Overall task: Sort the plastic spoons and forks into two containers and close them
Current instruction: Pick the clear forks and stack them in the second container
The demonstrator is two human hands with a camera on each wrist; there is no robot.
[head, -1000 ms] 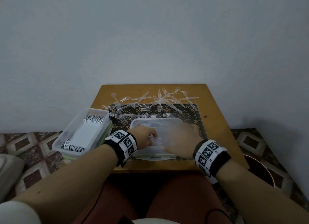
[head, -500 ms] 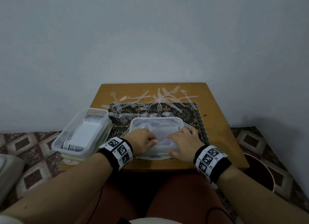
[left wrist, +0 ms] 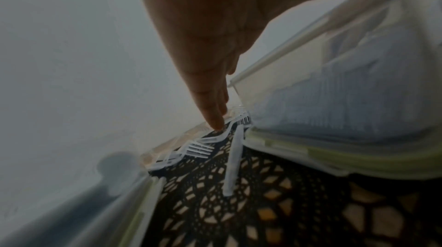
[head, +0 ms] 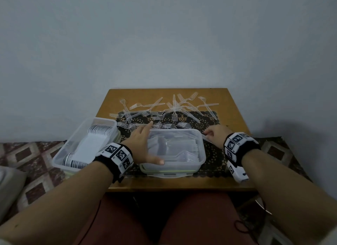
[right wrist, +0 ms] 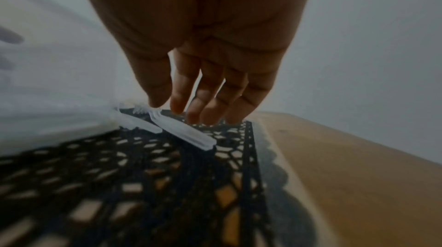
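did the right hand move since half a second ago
Yes. The right hand has left the front of the clear plastic fork container and gone right and farther back, to forks beside its right wall.

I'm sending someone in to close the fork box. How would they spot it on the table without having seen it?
Find the small wooden table against the wall, with a dark lace mat on it. Two clear boxes sit at its near edge. The fork container stands on the mat and holds clear forks, while its neighbour, the spoon container at the left, holds white spoons.
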